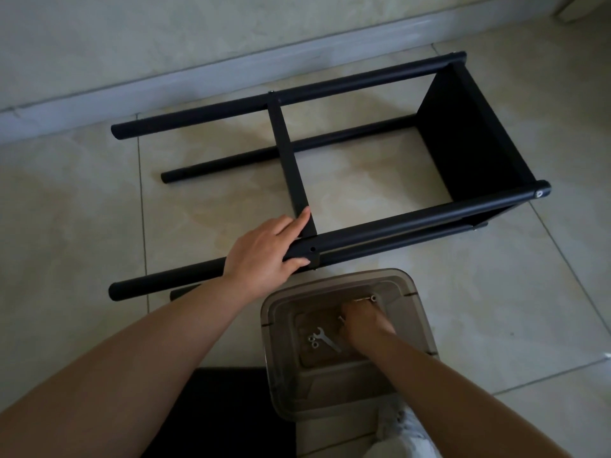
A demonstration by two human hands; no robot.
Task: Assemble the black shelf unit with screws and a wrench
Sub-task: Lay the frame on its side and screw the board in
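The black shelf unit (380, 226) lies on its side on the tiled floor, with four round legs, a flat cross panel (287, 153) and a solid end panel (469, 143). My left hand (264, 256) grips the near upper leg where the cross panel meets it, index finger lying along the panel. A screw hole (312, 249) shows just right of my thumb. My right hand (363, 325) is down inside a translucent brown bin (413, 292), fingers curled at a screw (367, 298) by the far wall. A small silver wrench (325, 340) and washers (313, 342) lie on the bin's bottom.
A pale wall and skirting (165, 90) run behind the shelf unit. A black flat panel (224, 408) lies on the floor under my left forearm. A light garment (410, 434) shows at the bottom edge. Bare tiles stretch to the left and right.
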